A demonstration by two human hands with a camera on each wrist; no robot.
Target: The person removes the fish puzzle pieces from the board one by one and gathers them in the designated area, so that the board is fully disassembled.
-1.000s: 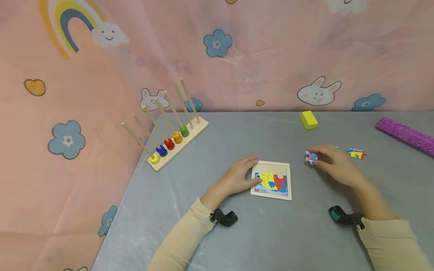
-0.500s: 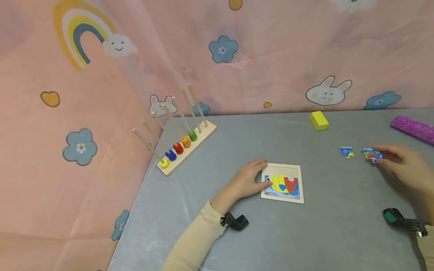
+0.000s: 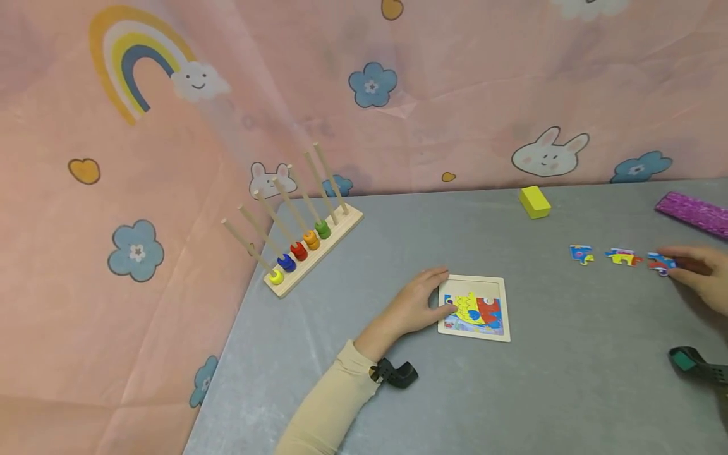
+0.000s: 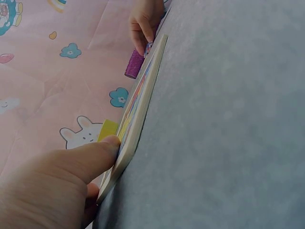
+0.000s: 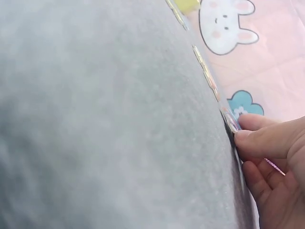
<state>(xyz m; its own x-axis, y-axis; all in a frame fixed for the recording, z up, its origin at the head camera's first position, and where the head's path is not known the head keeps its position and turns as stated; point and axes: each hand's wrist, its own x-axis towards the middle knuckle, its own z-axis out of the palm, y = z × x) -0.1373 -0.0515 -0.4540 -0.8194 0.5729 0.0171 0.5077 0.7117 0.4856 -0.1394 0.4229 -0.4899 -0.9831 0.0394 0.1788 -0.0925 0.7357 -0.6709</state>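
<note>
Right hand, far right of my head feed: thumb and finger pinch one puzzle piece at the table. Left hand holds the frame by its left side, thumb on the picture.

Count: three loose pieces in a row, the pinched one rightmost, then a middle piece and a left piece. One frame, one yellow block, one purple strip, one rack: seven pegs, five bearing beads.

Table grey. Behind it, pink cloth, wrinkled, printed with flowers, rabbits, a rainbow.

Pinched piece: long axis roughly left to right, knob toward the near side. Frame nearly square; I read its picture yellow left, red right.
</note>
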